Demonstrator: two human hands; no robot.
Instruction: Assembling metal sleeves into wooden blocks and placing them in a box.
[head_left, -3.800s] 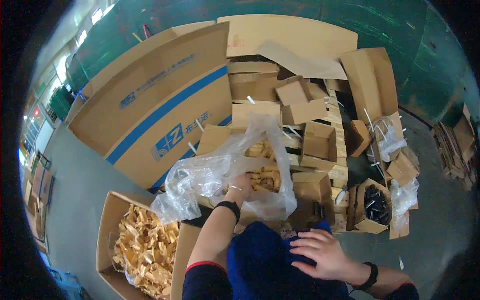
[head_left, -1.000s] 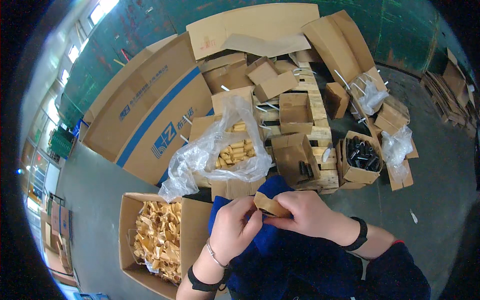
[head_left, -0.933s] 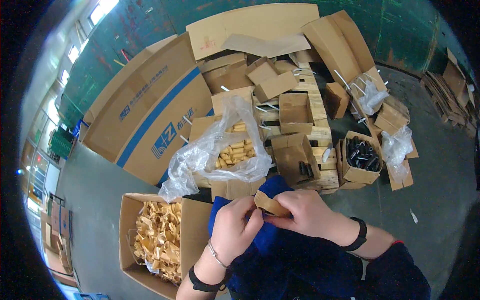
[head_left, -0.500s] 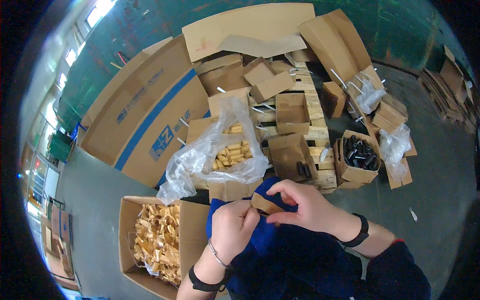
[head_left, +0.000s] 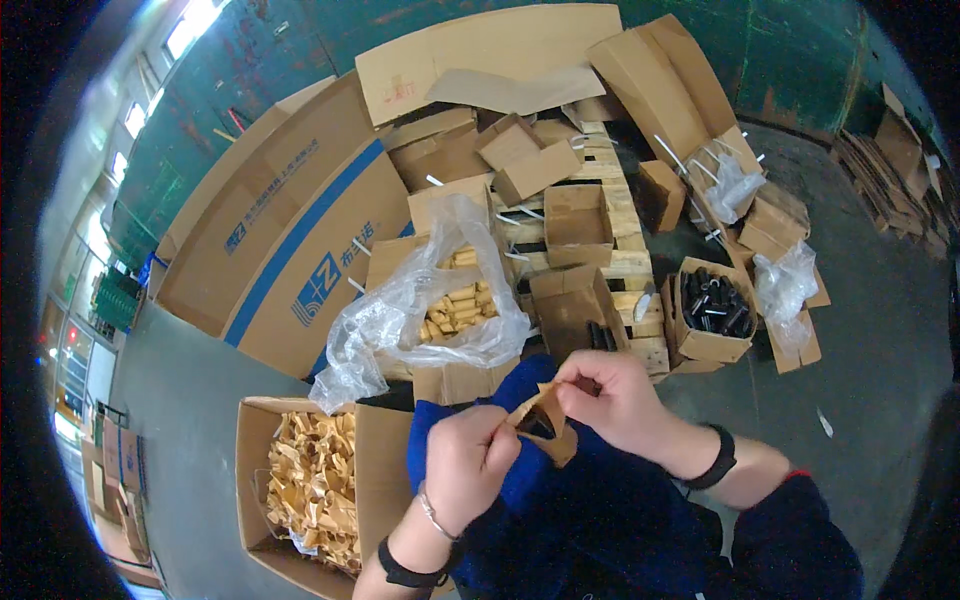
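Observation:
Between my hands is a piece of tan paper point(head_left: 563, 446), pulled open at the top into a small pouch. Something dark shows inside its mouth; I cannot tell whether it is an object or shadow. My left hand point(head_left: 462, 462) pinches the paper's left edge between thumb and fingers. On the other side, my right hand point(head_left: 617, 402) grips the upper right corner with its fingertips. The paper sits above dark blue cloth point(head_left: 530, 500) over my lap. To the left, a cardboard box point(head_left: 385, 480) holds crumpled tan papers point(head_left: 312, 480).
A plastic-lined carton ahead holds tan paper-wrapped rolls point(head_left: 462, 308) under a clear bag point(head_left: 380, 335). Black cylinders point(head_left: 715, 305) fill a box at right. An open box point(head_left: 570, 310) with a few dark pieces stands on a wooden pallet point(head_left: 628, 250). Large flattened cardboard point(head_left: 300, 230) leans behind.
The paper has been spread from a folded strip into an open pouch. My right hand's fingers have closed from a wide spread to a pinch on its corner.

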